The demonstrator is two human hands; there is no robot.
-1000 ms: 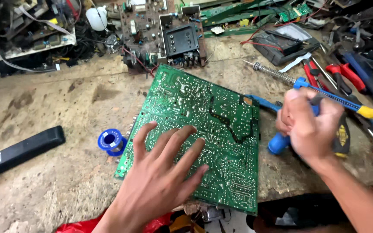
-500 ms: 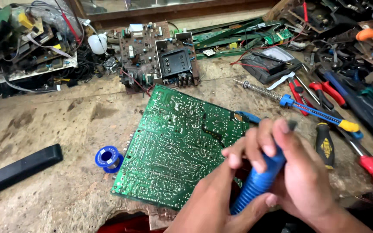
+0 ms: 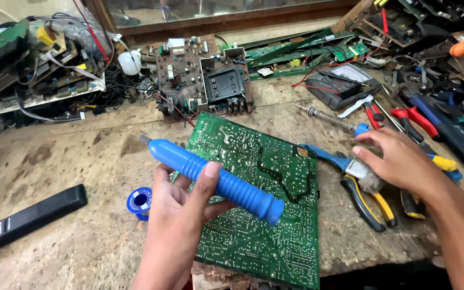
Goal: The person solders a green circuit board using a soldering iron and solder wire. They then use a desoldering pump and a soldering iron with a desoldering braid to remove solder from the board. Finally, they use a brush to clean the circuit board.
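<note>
My left hand [image 3: 175, 215] grips the blue desoldering pump [image 3: 213, 180], fingers wrapped; right hand [image 3: 398, 158], fingers loosely spread, touches the pliers [image 3: 369, 201].

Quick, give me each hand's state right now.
Left hand: closed around the blue ribbed desoldering pump, held above the green circuit board.
Right hand: open, reaching over the pliers.

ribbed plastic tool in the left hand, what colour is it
Blue with a grey tip, the ribbed plastic tool shows best in the head view.
</note>
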